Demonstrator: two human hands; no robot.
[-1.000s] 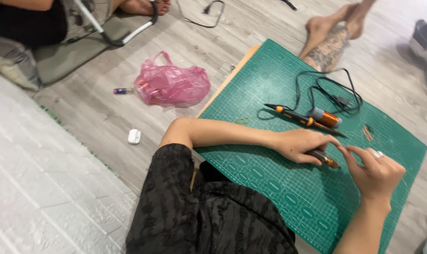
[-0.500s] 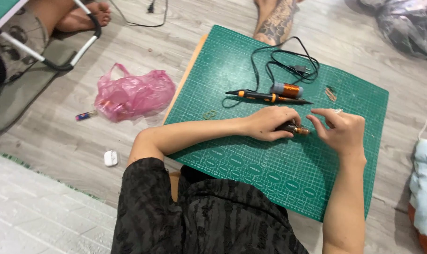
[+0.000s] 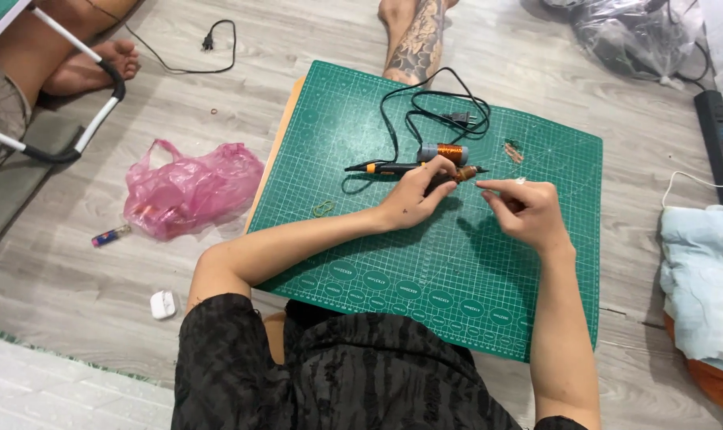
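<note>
I'm watching both hands staying together mid-cutting mat (image 3: 457, 279), as half a second ago | left hand (image 3: 415, 197) pinching small copper coil (image 3: 465, 172) | right hand (image 3: 527, 211) pinching toward its tip | soldering iron (image 3: 385, 167), copper-wire spool (image 3: 442, 151) lying just beyond | winding apparently continuing.

Bright, even light; soft shadows under the hands; edges perhaps slightly distorted.

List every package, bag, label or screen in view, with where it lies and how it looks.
Pink plastic bag: crumpled, translucent, on the wood floor left of the green cutting mat.
Clear plastic bag: wrinkled, over dark contents, top right on the floor.
Small white case: rounded, on the floor near the person's left elbow.
No screens or signs show.
</note>
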